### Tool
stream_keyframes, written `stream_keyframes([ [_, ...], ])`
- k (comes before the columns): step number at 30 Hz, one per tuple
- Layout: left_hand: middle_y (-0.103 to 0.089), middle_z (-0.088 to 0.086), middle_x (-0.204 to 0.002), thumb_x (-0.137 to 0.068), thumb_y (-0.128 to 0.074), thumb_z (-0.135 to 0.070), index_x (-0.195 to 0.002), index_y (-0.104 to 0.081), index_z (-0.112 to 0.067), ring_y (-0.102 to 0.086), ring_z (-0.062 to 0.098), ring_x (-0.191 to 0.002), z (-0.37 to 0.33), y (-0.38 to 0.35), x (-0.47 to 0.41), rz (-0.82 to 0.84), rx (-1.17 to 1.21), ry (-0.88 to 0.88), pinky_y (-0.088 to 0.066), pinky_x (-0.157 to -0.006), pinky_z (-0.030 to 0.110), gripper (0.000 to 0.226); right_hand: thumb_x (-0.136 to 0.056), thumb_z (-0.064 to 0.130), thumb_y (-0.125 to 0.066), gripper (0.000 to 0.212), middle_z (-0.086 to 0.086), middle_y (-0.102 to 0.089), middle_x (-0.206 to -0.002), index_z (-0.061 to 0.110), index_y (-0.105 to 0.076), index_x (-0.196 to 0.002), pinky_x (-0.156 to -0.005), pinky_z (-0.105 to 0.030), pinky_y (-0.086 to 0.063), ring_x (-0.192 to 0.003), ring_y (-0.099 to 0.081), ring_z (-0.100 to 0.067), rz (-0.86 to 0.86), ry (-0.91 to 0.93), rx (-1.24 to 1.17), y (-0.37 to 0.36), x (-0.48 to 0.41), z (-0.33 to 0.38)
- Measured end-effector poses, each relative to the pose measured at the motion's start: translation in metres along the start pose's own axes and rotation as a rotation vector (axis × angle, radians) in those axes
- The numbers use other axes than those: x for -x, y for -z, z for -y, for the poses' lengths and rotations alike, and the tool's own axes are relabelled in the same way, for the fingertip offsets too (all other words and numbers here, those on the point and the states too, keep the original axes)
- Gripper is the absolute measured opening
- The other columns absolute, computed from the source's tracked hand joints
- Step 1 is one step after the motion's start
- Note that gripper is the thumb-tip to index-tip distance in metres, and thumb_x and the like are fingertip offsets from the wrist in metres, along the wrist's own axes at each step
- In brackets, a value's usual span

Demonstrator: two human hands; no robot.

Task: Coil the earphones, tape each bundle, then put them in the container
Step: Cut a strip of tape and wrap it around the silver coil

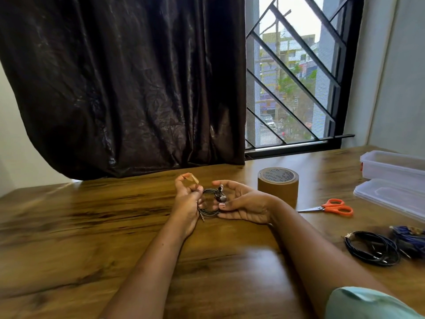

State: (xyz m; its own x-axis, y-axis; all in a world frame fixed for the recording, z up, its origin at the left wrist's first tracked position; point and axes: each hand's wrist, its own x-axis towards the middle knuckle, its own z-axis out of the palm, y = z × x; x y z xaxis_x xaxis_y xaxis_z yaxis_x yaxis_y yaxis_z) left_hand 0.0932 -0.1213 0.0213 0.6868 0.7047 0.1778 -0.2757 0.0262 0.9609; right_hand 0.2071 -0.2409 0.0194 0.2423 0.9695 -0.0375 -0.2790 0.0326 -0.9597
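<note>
Hands meet over a wooden table (pixel 92 226): the left hand (pixel 186 199) pinches a strip of brown tape (pixel 192 179) while the right hand (pixel 241 203) curls around coiled earphones (pixel 212 199) held between them. Tape roll (pixel 278 183) and open container (pixel 391 166) lie toward 2 o'clock, scissors (pixel 333 208) at 3, black earphones (pixel 372 247) at 4.

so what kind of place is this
Most likely a room in a home, on an upper floor: a wooden table pushed against a window with a diagonal metal grille, a dark curtain drawn half across it, and buildings and a street seen below outside.
</note>
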Motion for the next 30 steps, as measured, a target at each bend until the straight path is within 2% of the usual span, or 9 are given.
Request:
stream_keyframes([
  [5,-0.046,0.002,-0.082,-0.094,-0.038,0.009,-0.115,-0.035,-0.023,-0.037,0.007,-0.052,0.002,0.001,-0.001,0.033,0.007,-0.015,-0.035,-0.042,0.015,0.038,-0.082,-0.019,-0.054,0.058,-0.020,-0.058,-0.117,0.023,-0.052,-0.123,-0.074,-0.034,-0.059,-0.094,-0.068,-0.024,-0.109,0.028,0.034,0.000,-0.005,-0.002],
  [9,-0.049,0.003,-0.085,-0.094,-0.041,0.008,-0.119,-0.035,-0.022,-0.043,0.008,-0.055,0.002,0.002,-0.002,0.038,0.032,-0.008,-0.042,-0.047,0.018,0.039,-0.083,-0.018,-0.053,0.053,-0.010,-0.065,-0.095,0.023,-0.055,-0.117,-0.070,-0.030,-0.059,-0.087,-0.069,-0.019,-0.173,0.040,0.107,-0.001,-0.006,-0.001],
  [12,-0.053,0.006,-0.090,-0.093,-0.042,0.010,-0.120,-0.034,-0.022,-0.051,0.012,-0.061,0.001,0.003,-0.002,0.079,0.037,-0.006,-0.049,-0.058,0.025,0.043,-0.086,-0.013,-0.054,0.045,-0.006,-0.064,-0.084,0.023,-0.057,-0.111,-0.066,-0.026,-0.057,-0.081,-0.066,-0.016,-0.292,0.091,0.180,-0.003,-0.007,0.002],
  [15,-0.059,0.010,-0.106,-0.092,-0.042,0.010,-0.123,-0.033,-0.024,-0.062,0.020,-0.075,0.002,0.005,-0.003,0.117,-0.027,0.045,-0.055,-0.074,0.034,0.047,-0.088,-0.008,-0.055,0.037,-0.007,-0.063,-0.082,0.019,-0.055,-0.113,-0.054,-0.022,-0.050,-0.063,-0.060,-0.011,-0.394,0.155,0.256,-0.006,-0.009,0.001],
  [17,-0.060,0.014,-0.115,-0.093,-0.043,0.007,-0.124,-0.032,-0.028,-0.067,0.030,-0.092,0.005,0.006,-0.004,0.145,-0.091,0.092,-0.053,-0.088,0.046,0.048,-0.088,-0.006,-0.056,0.036,-0.005,-0.063,-0.078,0.017,-0.053,-0.115,-0.049,-0.022,-0.045,-0.053,-0.056,-0.008,-0.461,0.199,0.344,-0.009,-0.011,-0.001],
  [19,-0.061,0.016,-0.117,-0.094,-0.043,0.004,-0.123,-0.032,-0.031,-0.065,0.031,-0.102,0.005,0.006,-0.004,0.151,-0.155,0.109,-0.050,-0.093,0.049,0.047,-0.088,-0.007,-0.056,0.038,-0.003,-0.062,-0.075,0.017,-0.051,-0.116,-0.048,-0.021,-0.044,-0.051,-0.056,-0.007,-0.492,0.240,0.375,-0.011,-0.013,-0.003],
  [23,-0.061,0.014,-0.110,-0.096,-0.038,0.005,-0.124,-0.031,-0.026,-0.063,0.024,-0.101,0.003,0.004,-0.003,0.113,-0.170,0.081,-0.052,-0.091,0.041,0.042,-0.082,-0.014,-0.058,0.048,-0.006,-0.061,-0.080,0.019,-0.048,-0.115,-0.060,-0.027,-0.049,-0.071,-0.061,-0.017,-0.394,0.213,0.246,-0.008,-0.010,-0.001],
  [27,-0.060,0.016,-0.111,-0.097,-0.037,0.003,-0.121,-0.031,-0.029,-0.062,0.031,-0.103,0.002,0.006,-0.003,0.067,-0.081,0.100,-0.051,-0.091,0.049,0.041,-0.079,-0.014,-0.063,0.057,-0.010,-0.068,-0.096,0.019,-0.049,-0.123,-0.081,-0.033,-0.054,-0.093,-0.067,-0.022,-0.214,0.094,0.148,-0.007,-0.005,0.001],
  [30,-0.058,0.017,-0.113,-0.097,-0.038,0.002,-0.120,-0.031,-0.029,-0.062,0.031,-0.100,0.001,0.005,-0.003,0.057,-0.068,0.089,-0.050,-0.092,0.052,0.040,-0.080,-0.009,-0.064,0.058,-0.012,-0.066,-0.106,0.022,-0.050,-0.127,-0.086,-0.035,-0.054,-0.100,-0.065,-0.024,-0.162,0.066,0.077,-0.008,-0.002,0.002],
])
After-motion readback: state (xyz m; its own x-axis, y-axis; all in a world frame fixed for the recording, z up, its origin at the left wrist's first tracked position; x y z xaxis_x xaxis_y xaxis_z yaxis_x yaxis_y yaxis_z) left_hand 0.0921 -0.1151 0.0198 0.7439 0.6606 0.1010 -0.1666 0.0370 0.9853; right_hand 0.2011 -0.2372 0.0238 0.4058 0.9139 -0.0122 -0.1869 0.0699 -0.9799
